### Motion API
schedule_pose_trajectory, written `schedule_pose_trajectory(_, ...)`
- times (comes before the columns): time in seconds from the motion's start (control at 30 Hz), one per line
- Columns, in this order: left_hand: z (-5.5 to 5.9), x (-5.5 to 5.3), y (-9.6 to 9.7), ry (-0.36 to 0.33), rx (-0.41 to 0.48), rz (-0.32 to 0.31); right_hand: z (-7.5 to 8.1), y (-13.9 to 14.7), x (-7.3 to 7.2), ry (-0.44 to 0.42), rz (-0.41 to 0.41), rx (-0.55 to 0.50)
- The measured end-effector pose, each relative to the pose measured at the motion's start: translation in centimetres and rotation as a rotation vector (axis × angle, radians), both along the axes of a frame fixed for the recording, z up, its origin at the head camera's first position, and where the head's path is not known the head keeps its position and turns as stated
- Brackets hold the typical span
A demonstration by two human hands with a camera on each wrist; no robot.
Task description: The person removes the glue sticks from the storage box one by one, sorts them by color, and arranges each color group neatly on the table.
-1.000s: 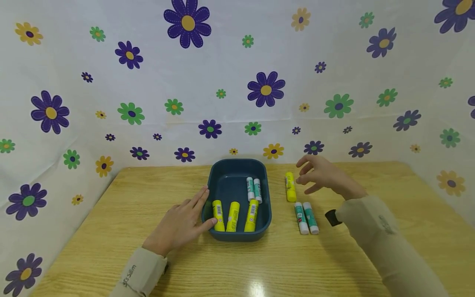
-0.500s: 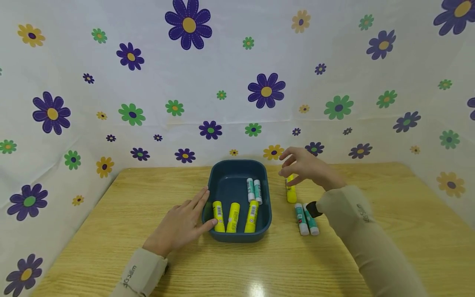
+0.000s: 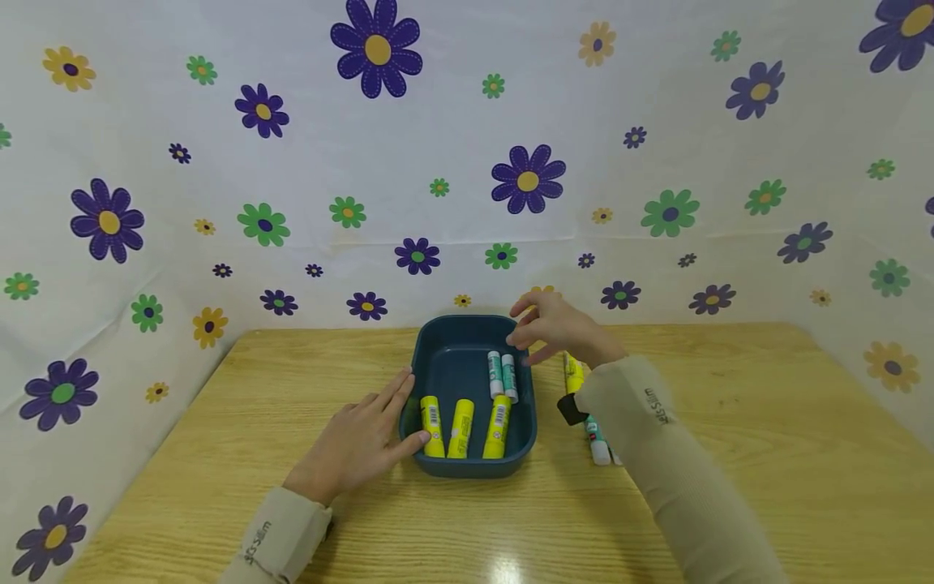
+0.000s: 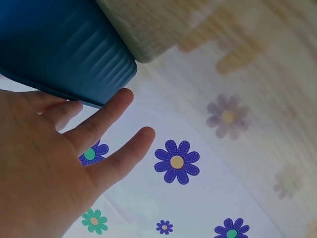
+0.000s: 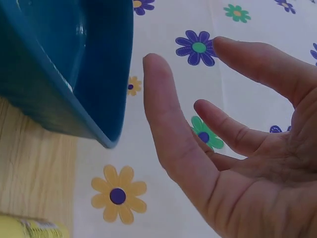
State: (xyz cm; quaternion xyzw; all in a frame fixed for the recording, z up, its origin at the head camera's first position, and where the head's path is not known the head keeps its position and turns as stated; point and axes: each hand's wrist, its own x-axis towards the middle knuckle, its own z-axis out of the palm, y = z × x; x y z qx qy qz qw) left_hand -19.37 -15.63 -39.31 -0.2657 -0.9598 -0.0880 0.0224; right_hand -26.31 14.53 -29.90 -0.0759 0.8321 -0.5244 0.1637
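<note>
A dark blue plastic tub (image 3: 467, 469) stands on the wooden table. Inside it, three yellow glue sticks (image 3: 461, 428) lean along the near end, and two white-and-teal glue sticks (image 3: 508, 378) lie side by side at the right wall. My left hand (image 3: 357, 446) rests on the tub's left rim, fingers stretched out; in the left wrist view its fingers lie against the tub's outer wall. Over the tub's far right corner hovers my right hand (image 3: 558, 328), with nothing between its spread, slightly bent fingers. The right wrist view shows that hand (image 5: 247, 144) beside the tub's corner.
Right of the tub, a yellow glue stick (image 3: 573, 373) lies on the table (image 3: 766, 422), partly behind the right wrist. Closer to me, white-and-teal glue sticks (image 3: 599, 448) are partly hidden by the right sleeve. A white flower-patterned cloth (image 3: 438, 122) hangs behind the table.
My right hand has moved left from beside the loose yellow glue stick to the tub's far right corner, its sleeve now covering part of the loose sticks. The left hand has stayed put.
</note>
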Motion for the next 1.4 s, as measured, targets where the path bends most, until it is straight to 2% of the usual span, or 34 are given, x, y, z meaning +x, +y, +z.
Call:
schedule_pose_trajectory(0.5, 0.0, 0.0, 0.0, -0.016, 0.004, 0.000, -1.7, -3.2, -1.3, -0.103, -0.036, -0.034)
schedule_pose_trajectory(0.63, 0.0, 0.0, 0.0, -0.013, 0.002, -0.005, -2.1, -3.6, -1.5, -0.119, -0.033, -0.015)
schedule_pose_trajectory(0.83, -0.1, -0.1, -0.1, -0.005, 0.008, -0.012, -2.5, -4.2, -1.6, -0.096, -0.024, 0.018)
schedule_pose_trajectory(1.4, 0.0, -0.1, -0.2, -0.001, 0.006, -0.014, -3.6, -5.4, -2.7, -0.162, -0.116, 0.093)
